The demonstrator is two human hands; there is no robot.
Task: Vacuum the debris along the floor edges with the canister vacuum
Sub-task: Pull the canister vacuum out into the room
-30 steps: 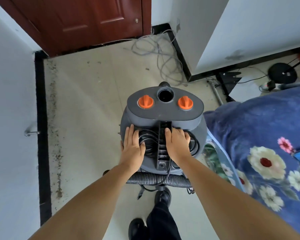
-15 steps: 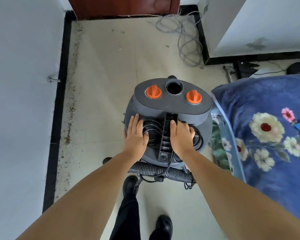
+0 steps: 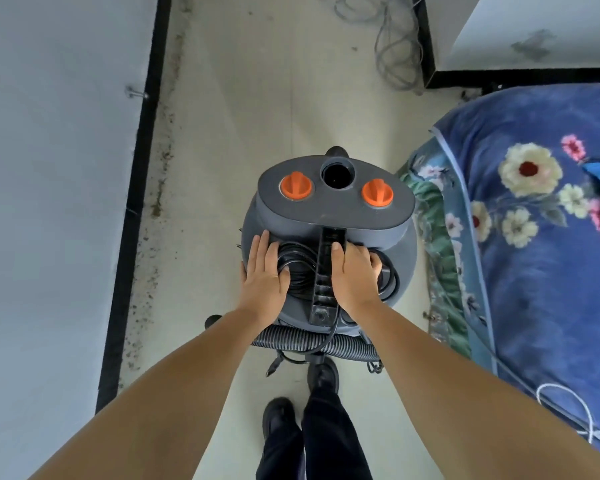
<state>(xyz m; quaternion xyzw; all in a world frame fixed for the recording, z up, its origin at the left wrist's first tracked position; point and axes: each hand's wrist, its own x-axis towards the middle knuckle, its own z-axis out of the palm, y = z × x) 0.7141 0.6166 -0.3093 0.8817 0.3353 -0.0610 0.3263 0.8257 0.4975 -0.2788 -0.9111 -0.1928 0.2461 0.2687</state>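
A grey canister vacuum [image 3: 333, 209] with two orange knobs and an open round port on top stands on the pale tiled floor in front of me. My left hand [image 3: 264, 275] lies flat with straight fingers on its top, over the coiled black power cord [image 3: 297, 268]. My right hand [image 3: 355, 275] rests on the other side of the black carry handle [image 3: 326, 271], fingers bent over the cord there. A ribbed grey hose [image 3: 312, 342] is wrapped around the near side of the body. Dark debris [image 3: 155, 209] lies strewn along the black baseboard on the left.
A white wall with a black baseboard [image 3: 132, 209] runs down the left, with a metal hook [image 3: 136, 93] in it. A bed with a blue flowered quilt [image 3: 541, 237] fills the right. Loose grey cables [image 3: 392, 46] lie at the far wall corner. My black shoes [image 3: 302, 400] stand behind the vacuum.
The vacuum and I have moved forward along the corridor; the door has left the view and the bed has come closer on the right. Both hands stay on the vacuum's top.
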